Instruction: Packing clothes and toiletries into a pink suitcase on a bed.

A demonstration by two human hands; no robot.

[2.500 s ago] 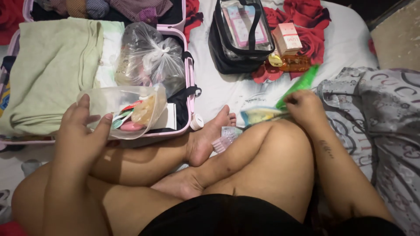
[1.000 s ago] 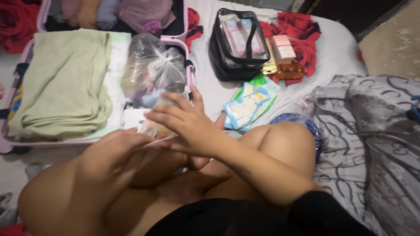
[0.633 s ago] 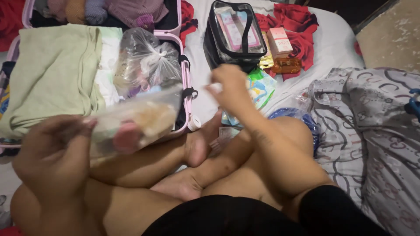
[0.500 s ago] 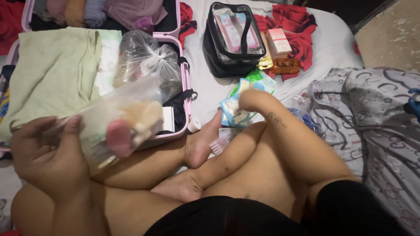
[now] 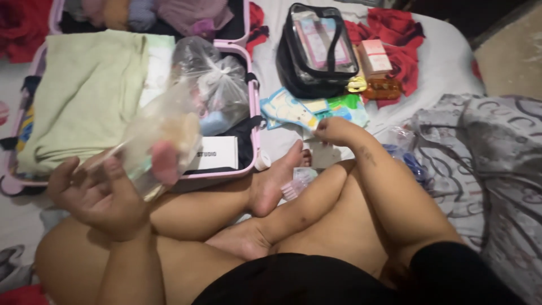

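Note:
My left hand [image 5: 101, 195] holds up a clear plastic zip bag [image 5: 161, 141] with toiletries inside, among them a pink item and something tan; it hangs over the front edge of the open pink suitcase [image 5: 248, 101]. My right hand [image 5: 333, 129] reaches forward past my knee to the blue and green sachets [image 5: 307, 110] lying on the white sheet and touches their near edge; whether its fingers are closed on one I cannot tell. Behind the sachets stands a black pouch with clear sides [image 5: 319, 51].
The suitcase holds a folded pale green cloth [image 5: 84, 96], a knotted clear bag [image 5: 217, 85] and a white box [image 5: 217, 153]. A pink box [image 5: 375, 56] and an amber bottle [image 5: 384, 89] lie by the pouch. A grey patterned blanket [image 5: 485, 169] is at the right.
My right hand has left the zip bag and gone forward to the sachets. My left hand now holds the bag alone, tilted up over the suitcase edge. The sachets have been spread leftwards.

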